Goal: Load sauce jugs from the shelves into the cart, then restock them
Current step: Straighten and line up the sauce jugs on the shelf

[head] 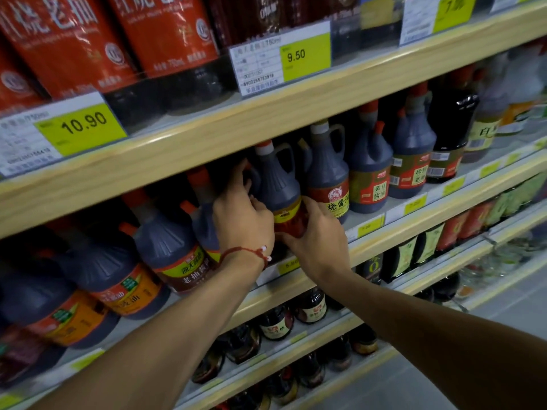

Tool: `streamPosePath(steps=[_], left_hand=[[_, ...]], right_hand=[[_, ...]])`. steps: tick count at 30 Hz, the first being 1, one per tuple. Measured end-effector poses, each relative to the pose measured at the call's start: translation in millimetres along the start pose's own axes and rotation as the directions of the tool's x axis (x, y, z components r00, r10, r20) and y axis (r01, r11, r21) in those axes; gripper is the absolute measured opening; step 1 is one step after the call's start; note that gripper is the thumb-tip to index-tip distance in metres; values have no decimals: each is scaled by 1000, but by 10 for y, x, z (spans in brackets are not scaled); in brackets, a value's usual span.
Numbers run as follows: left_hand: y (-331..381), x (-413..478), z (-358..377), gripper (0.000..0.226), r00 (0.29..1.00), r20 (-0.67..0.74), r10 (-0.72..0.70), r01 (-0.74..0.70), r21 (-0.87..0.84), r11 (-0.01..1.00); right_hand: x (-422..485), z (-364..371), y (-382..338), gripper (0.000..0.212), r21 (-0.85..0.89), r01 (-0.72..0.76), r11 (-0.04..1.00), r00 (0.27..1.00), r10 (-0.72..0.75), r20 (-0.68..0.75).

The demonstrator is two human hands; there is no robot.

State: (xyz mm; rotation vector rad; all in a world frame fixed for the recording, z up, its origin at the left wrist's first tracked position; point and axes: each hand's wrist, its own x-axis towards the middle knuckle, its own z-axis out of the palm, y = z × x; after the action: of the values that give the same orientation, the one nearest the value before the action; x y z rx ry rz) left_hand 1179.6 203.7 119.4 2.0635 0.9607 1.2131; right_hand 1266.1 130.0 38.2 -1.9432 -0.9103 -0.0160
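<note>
Evidently both hands are on one jug [279, 187], and they share the work. The left grip [242, 220] is closed on the jug's upper left side, fingers curled in at the shoulder and thumb raised toward the neck. Whether those fingers hook the handle I cannot tell, because the hand hides it. The right grip [321, 235] is closed round the lower body, thumb laid across the red and yellow label and fingers wrapped under the right side. A full jug is probably heavy and top-narrow, so holding it high and low should keep it from swinging as it passes the rim.

The jug stands roughly upright at the front edge of the middle shelf [414, 227], its base hidden behind the hands. It sits just beside a red-labelled neighbour [327, 179] on the right and close to a brown-labelled jug [168, 247] on the left. The board above [207, 137] hangs low over the caps, so the way out is forward, not up.

Both forearms reach up and in from below, converging on the jug. The left wrist, with a red cord [251, 251], is bent slightly back, and the right wrist is turned inward. No cart is in view, so I cannot tell whether this is loading or restocking.
</note>
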Motion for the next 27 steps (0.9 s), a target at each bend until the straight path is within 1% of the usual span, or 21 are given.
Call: streamPosePath(steps=[4, 7, 10, 13, 15, 17, 21, 24, 27], left_hand=[[-50, -7, 65, 77, 998, 41, -51, 53, -58, 997], [-86, -4, 118, 79, 997, 46, -65, 67, -58, 996], [-47, 37, 163, 84, 987, 49, -154, 160, -172, 972], [-42, 83, 196, 86, 973, 36, -228, 230, -187, 955], [-74, 125, 207, 83, 965, 55, -257, 262, -143, 954], [-131, 146, 234, 80, 968, 60, -245, 248, -56, 967], [-136, 88, 298, 82, 966, 56, -254, 254, 16, 967], [-157, 35, 284, 83, 969, 38, -245, 245, 5, 970], [-173, 19, 263, 83, 964, 49, -262, 264, -27, 964]], right_hand=[[23, -18, -9, 66, -28, -19, 999, 1000, 20, 6], [17, -3, -11, 64, -11, -28, 1000, 1000, 28, 1], [18, -10, -3, 63, 14, -19, 1000, 1000, 20, -10], [13, -20, 36, 65, 28, -13, 1000, 1000, 13, -6], [11, -39, 51, 65, 43, -12, 999, 1000, 12, 3], [17, -45, 67, 63, 58, -20, 998, 1000, 20, 4], [46, -27, 109, 59, 87, -30, 996, 999, 29, 14], [54, -61, 140, 62, 101, -36, 994, 999, 33, 30], [58, -96, 169, 63, 111, -38, 993, 998, 32, 53]])
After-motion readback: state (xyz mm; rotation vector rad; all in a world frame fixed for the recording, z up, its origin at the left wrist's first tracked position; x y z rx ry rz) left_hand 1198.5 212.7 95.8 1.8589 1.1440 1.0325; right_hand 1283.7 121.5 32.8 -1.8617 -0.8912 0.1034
